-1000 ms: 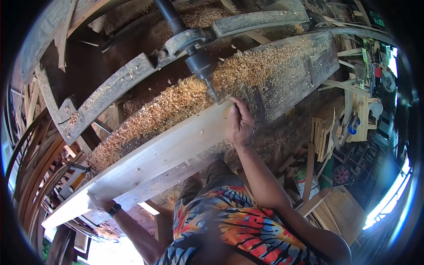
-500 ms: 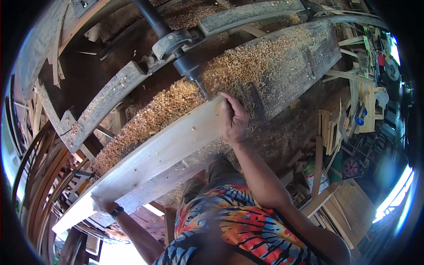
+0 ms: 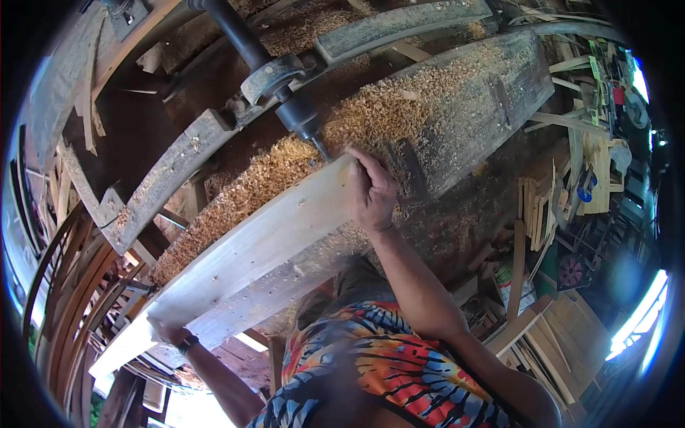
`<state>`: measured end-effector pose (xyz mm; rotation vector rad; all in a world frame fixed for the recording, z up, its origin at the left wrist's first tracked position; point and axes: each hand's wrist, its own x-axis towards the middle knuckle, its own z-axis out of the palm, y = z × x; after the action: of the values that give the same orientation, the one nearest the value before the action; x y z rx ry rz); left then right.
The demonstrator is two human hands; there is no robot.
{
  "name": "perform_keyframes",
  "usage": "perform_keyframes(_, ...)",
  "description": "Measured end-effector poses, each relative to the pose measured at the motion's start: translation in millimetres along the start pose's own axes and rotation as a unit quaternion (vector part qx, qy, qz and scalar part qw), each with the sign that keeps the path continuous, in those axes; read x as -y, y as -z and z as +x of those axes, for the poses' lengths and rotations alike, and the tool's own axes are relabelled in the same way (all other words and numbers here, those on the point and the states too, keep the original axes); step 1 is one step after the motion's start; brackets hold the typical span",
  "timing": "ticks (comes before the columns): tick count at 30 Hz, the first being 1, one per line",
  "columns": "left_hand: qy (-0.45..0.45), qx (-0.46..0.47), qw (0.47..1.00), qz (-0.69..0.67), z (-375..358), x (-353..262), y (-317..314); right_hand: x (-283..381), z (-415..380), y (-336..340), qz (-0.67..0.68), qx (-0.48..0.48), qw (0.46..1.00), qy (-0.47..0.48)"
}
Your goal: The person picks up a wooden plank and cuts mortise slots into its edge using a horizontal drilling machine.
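Observation:
A long pale wooden board (image 3: 264,235) lies on edge along the bench, with several small holes or knots in its face. My right hand (image 3: 372,191) grips its near-right end, thumb on the face and fingers over the top edge. Toward the far left end, my left hand (image 3: 165,329) is closed on the lower edge, a dark band at the wrist. A drill chuck (image 3: 296,114) with a bit (image 3: 320,146) points down at the board's right end, its tip close beside the top edge and my right fingers.
Wood shavings heap (image 3: 399,107) over the wooden bench (image 3: 517,85) behind the board. The chuck sits on a dark shaft (image 3: 239,36) through a bearing block (image 3: 271,77) on a beam. Curved wood strips (image 3: 71,285) stand at left; stacked planks (image 3: 553,332) lie at lower right.
The board's right end and my right hand have shifted slightly left. The view has moved a little; both hands keep their hold.

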<state>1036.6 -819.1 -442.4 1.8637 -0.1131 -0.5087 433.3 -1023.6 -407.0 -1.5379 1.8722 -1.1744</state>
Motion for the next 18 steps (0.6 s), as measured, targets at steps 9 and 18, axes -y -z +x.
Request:
perform_keyframes(9, 0.041, -0.005, 0.998, 0.045, -9, -11, -11, 4, 10, -5, 0.010, 0.005, 1.000, 0.002)
perform_keyframes(18, -0.100, 0.009, 0.972, 0.211, 15, 17, 15, -1, 9, -9, 0.016, -0.004, 1.000, 0.000)
